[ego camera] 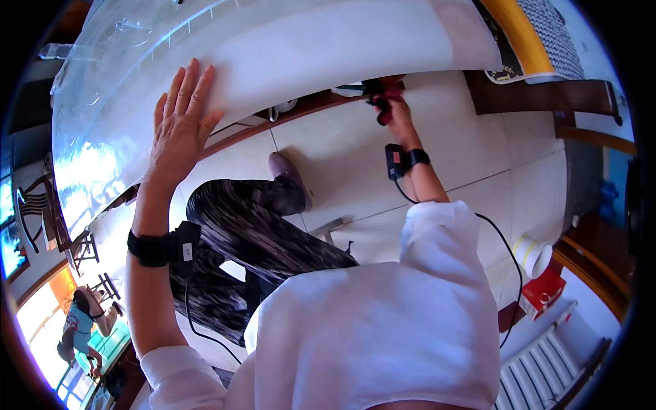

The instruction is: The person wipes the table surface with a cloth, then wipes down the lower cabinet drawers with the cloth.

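My left hand [183, 123] lies flat, palm down and fingers spread, on the clear plastic cover [328, 46] over the white tabletop, near its front edge. Beyond the table's edge, low and to the right, my right hand [394, 110] is closed around a dark red and black object [384, 106], blurred, its kind unclear. That hand is beside the wooden shelf [318, 111] under the table, where a white and green item [349, 90] and a white cup [286, 106] partly show. Each wrist wears a black strap with a cabled box.
A dark wooden bench [543, 97] stands at the upper right, near a yellow-edged patterned cloth [528, 36]. Right of me are a white roll [532, 255], a red box [546, 291] and a radiator [538, 369]. Another person [79, 323] is at far lower left, near wooden chairs.
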### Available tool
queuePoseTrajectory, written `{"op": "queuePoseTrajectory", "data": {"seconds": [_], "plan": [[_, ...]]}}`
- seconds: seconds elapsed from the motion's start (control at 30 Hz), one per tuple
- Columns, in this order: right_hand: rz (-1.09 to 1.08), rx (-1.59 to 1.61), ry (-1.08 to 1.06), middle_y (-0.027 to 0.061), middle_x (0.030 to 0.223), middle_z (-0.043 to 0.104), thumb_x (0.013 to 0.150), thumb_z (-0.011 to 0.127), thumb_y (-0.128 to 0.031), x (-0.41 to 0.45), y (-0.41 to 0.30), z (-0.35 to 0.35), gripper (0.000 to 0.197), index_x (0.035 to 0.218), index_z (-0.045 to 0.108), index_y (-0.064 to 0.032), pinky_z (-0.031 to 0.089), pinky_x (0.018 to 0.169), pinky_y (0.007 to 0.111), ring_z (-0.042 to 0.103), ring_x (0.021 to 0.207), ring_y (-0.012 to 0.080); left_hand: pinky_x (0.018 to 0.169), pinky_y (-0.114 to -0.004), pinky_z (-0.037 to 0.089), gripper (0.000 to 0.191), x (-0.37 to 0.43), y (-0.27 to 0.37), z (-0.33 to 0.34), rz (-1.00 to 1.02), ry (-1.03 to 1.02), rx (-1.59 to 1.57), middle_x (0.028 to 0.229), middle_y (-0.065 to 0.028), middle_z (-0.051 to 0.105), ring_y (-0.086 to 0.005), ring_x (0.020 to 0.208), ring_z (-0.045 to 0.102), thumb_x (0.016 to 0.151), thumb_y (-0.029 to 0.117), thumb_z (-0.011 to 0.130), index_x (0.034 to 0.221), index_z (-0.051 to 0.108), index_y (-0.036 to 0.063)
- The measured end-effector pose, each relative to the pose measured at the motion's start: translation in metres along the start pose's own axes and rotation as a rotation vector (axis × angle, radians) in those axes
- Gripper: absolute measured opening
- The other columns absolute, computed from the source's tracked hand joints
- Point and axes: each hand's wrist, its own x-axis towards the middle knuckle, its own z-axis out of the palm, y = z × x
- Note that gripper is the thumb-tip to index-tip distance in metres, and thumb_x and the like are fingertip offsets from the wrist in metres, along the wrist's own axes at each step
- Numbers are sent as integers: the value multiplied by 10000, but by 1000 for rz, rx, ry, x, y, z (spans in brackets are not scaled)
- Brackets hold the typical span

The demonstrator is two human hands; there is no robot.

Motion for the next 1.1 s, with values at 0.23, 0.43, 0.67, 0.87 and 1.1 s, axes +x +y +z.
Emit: {"op": "queuePoseTrajectory", "data": {"seconds": [0.23, 0.43, 0.67, 0.87, 1.1], "plan": [[-358, 87, -56, 61, 928, 552, 845, 436, -47, 29, 12, 53, 210, 1042, 492, -92, 443, 464, 269, 544, 734, 178, 1090, -428, 113, 571, -1, 1, 3, -9, 11, -11, 1456, -16, 191, -204, 1349, 152, 876, 524, 328, 1384, 253, 274], [-271, -794, 280, 173, 1115, 497, 719, 561, -227, 86, 88, 10, 414, 1087, 450, -72, 404, 811, 462, 506, 1006, 378, 1083, -443, 124, 581, 7, 2, 5, 36, 49, -6, 1456, -27, 194, -218, 1346, 162, 870, 537, 334, 1382, 260, 272], [-48, -341, -16, 101, 959, 615, 829, 524, -78, -2, 20, 22, 247, 1072, 539, -37, 501, 749, 304, 615, 860, 191, 1078, -442, 142, 558, -3, -4, 10, 29, 74, -5, 1447, -37, 222, -229, 1339, 184, 882, 503, 369, 1377, 278, 263], [-65, 383, 13, 74, 946, 556, 856, 419, -42, 35, 15, 37, 215, 1043, 523, -62, 452, 817, 419, 538, 884, 212, 1061, -402, 216, 518, -3, -4, 10, 42, 143, 60, 1413, -45, 304, -234, 1314, 256, 891, 447, 431, 1357, 333, 244], [-310, 249, -77, 102, 914, 574, 872, 451, -115, 46, -12, -104, 173, 1008, 527, -40, 487, 689, 295, 547, 799, 194, 1056, -484, 159, 615, 7, 10, -21, -60, -154, -132, 1438, -154, 183, -322, 1331, 167, 869, 373, 475, 1385, 236, 139]]}}
